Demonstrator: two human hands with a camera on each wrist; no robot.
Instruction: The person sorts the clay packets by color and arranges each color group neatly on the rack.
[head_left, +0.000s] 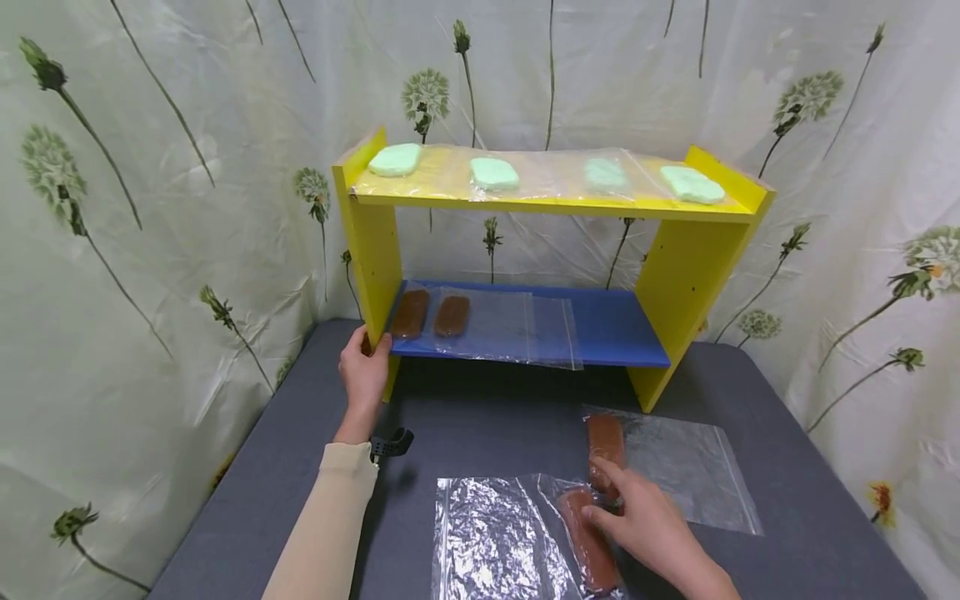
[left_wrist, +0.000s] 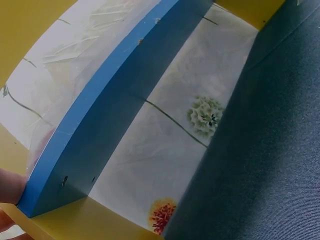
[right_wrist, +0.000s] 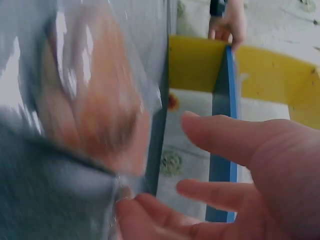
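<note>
My left hand (head_left: 362, 367) grips the left side panel of a yellow and blue shelf unit (head_left: 363, 250), its thumb at the blue board's end. Only bits of that hand's fingers (left_wrist: 11, 186) show in the left wrist view. Over the table, my right hand (head_left: 648, 521) hovers at two reddish-brown bars in clear zip bags, thumb and fingers spread apart. One bar (head_left: 588, 542) lies nearer me, the other (head_left: 606, 446) just behind it. In the right wrist view the fingertips lie near a blurred bagged bar (right_wrist: 107, 95); contact is hard to tell.
Two bagged brown bars (head_left: 452, 317) lie on the left part of the blue shelf (head_left: 615, 325). Several bagged mint-green pieces (head_left: 493, 173) line the yellow top. A flower-patterned curtain (head_left: 247, 208) hangs behind the dark table (head_left: 247, 517).
</note>
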